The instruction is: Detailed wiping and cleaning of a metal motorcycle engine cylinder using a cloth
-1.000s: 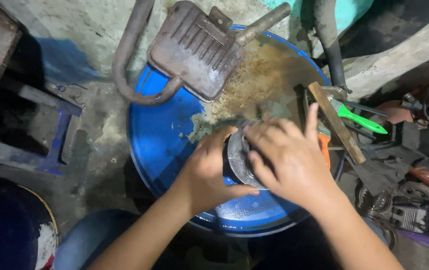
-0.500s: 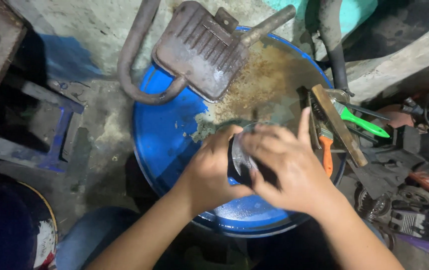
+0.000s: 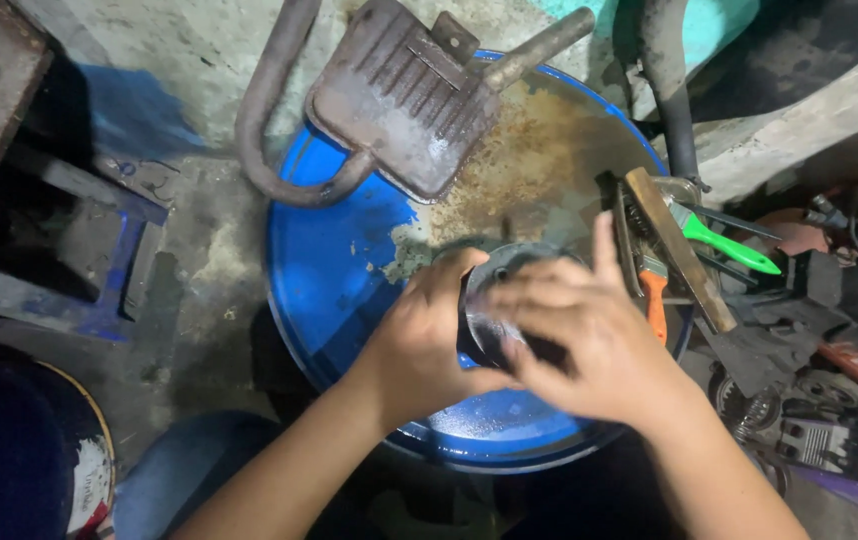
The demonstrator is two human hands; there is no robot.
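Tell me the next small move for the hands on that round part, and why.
Probably steady it with the left hand while the right hand works its face: both hands cup the round dark metal part above the blue drum lid, and the right fingers lie across its face.

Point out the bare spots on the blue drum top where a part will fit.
Free: the blue strip of the drum top between the muffler and the left hand. Also the near rim below the right hand. The tools crowd the right edge; both hands hold the round part mid-drum.
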